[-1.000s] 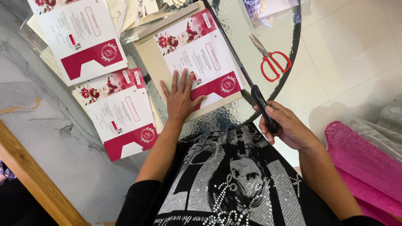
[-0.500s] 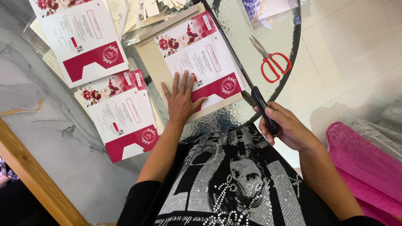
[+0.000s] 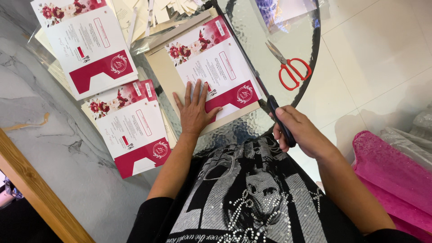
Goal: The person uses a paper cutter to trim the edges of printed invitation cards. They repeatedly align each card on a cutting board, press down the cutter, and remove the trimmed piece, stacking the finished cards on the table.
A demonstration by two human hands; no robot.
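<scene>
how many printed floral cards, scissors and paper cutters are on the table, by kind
printed floral cards: 3 (one under the left hand, one upper left, one lower left)
red-handled scissors: 1
paper cutter, its black handle in the right hand: 1
total: 5

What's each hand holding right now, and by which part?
Right hand is closed around the black handle of the paper-cutter blade arm. Left hand holds nothing, lying flat on the printed card.
</scene>
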